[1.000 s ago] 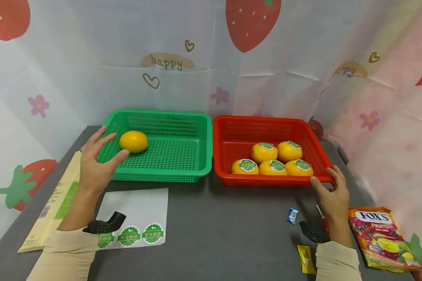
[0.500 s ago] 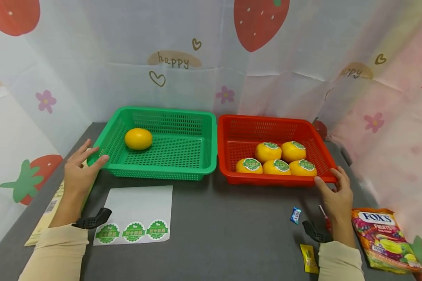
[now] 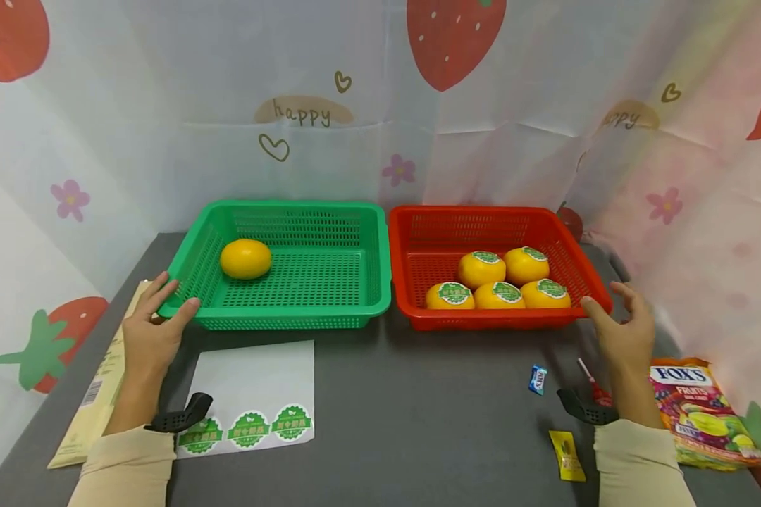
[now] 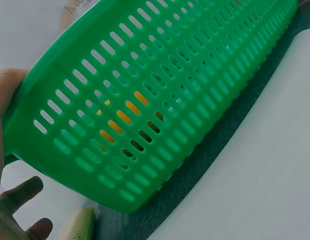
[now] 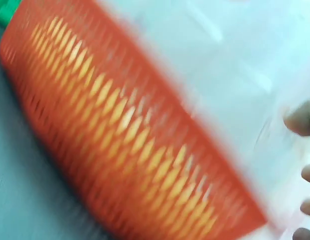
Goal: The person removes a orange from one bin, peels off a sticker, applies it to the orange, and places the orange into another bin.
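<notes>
My left hand (image 3: 152, 331) grips the front left corner of a green plastic basket (image 3: 292, 314), which holds one yellow-orange fruit (image 3: 246, 259). In the left wrist view the thumb (image 4: 8, 87) lies against the rim, and two fingertips show apart from the basket, below it. My right hand (image 3: 628, 334) is beside the front right corner of a red basket (image 3: 495, 322). The right wrist view shows its fingertips (image 5: 301, 120) spread apart, off the red wall. Several fruits with green round stickers, among them one orange fruit (image 3: 482, 271), sit in the red basket.
A white sheet (image 3: 260, 373) with green stickers lies before the green basket. A yellowish packet (image 3: 95, 394) is at the left. Near the right hand lie a blue candy (image 3: 537, 379), a yellow candy (image 3: 567, 456), a lollipop (image 3: 599, 391) and a FOX'S bag (image 3: 704, 415).
My left hand has come down from above the green basket's left side onto its front left corner. My right hand has drawn off the red basket's corner, to the right.
</notes>
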Demonstrator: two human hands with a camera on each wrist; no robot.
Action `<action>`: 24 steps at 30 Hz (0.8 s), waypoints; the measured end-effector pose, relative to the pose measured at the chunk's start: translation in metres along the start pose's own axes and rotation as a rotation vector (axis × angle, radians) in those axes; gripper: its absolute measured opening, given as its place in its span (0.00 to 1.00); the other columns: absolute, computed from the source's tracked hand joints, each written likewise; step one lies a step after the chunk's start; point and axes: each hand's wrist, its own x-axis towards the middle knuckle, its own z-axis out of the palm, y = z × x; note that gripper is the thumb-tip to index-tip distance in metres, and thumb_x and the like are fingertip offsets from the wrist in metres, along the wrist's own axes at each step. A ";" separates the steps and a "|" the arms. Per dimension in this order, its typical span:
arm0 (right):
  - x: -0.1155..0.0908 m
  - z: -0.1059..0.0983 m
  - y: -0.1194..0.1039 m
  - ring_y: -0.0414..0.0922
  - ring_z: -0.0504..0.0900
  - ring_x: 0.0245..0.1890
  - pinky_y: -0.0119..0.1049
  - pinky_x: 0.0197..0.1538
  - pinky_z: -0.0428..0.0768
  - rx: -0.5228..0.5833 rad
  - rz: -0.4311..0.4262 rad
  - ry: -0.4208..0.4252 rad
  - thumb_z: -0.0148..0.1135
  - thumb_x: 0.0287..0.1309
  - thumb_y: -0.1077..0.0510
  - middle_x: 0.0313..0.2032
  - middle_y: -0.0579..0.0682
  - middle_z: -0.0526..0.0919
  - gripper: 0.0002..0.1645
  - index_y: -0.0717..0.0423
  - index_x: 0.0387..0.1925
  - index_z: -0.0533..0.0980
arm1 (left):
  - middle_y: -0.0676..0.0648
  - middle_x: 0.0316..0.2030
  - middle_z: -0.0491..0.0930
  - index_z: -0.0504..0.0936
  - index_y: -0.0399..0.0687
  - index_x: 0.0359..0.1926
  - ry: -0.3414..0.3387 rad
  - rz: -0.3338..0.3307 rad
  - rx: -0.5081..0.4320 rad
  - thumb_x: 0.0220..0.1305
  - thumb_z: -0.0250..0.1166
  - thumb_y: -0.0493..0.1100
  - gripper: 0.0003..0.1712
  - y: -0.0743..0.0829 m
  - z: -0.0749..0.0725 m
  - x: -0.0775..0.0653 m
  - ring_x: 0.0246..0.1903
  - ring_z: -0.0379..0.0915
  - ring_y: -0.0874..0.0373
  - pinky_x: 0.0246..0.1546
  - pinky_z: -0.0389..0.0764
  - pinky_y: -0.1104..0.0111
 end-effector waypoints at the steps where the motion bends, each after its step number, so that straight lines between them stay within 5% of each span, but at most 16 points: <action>1: 0.000 0.002 -0.011 0.45 0.57 0.65 0.36 0.61 0.59 0.045 -0.011 0.028 0.66 0.60 0.52 0.66 0.47 0.63 0.32 0.50 0.64 0.71 | 0.52 0.67 0.65 0.75 0.41 0.63 0.009 0.004 -0.004 0.60 0.68 0.40 0.29 0.000 -0.001 0.000 0.66 0.55 0.63 0.38 0.64 0.79; 5: -0.002 0.010 -0.057 0.44 0.60 0.60 0.32 0.56 0.64 0.195 -0.090 -0.006 0.68 0.57 0.57 0.61 0.46 0.67 0.27 0.47 0.60 0.75 | 0.49 0.67 0.65 0.74 0.38 0.63 0.032 0.003 -0.017 0.60 0.68 0.38 0.29 0.000 -0.004 -0.002 0.64 0.58 0.62 0.35 0.65 0.80; 11: -0.015 0.045 -0.124 0.48 0.66 0.57 0.32 0.51 0.72 0.348 -0.246 -0.228 0.68 0.57 0.59 0.60 0.51 0.69 0.29 0.51 0.61 0.73 | 0.48 0.66 0.66 0.75 0.36 0.62 0.048 0.017 -0.022 0.59 0.68 0.36 0.29 0.002 -0.005 0.001 0.61 0.61 0.63 0.33 0.65 0.81; 15: -0.023 0.084 -0.158 0.50 0.66 0.58 0.35 0.53 0.73 0.376 -0.328 -0.400 0.67 0.59 0.59 0.63 0.50 0.67 0.31 0.55 0.63 0.70 | 0.49 0.66 0.67 0.75 0.37 0.62 0.040 0.046 -0.031 0.59 0.69 0.36 0.29 0.002 -0.003 0.003 0.61 0.62 0.63 0.35 0.66 0.82; 24: -0.023 0.200 -0.195 0.48 0.70 0.57 0.46 0.56 0.71 0.374 -0.320 -0.724 0.67 0.59 0.54 0.61 0.49 0.69 0.35 0.50 0.66 0.67 | 0.49 0.66 0.66 0.75 0.37 0.62 0.022 0.038 -0.069 0.59 0.69 0.37 0.29 -0.003 0.003 -0.001 0.61 0.63 0.62 0.40 0.68 0.84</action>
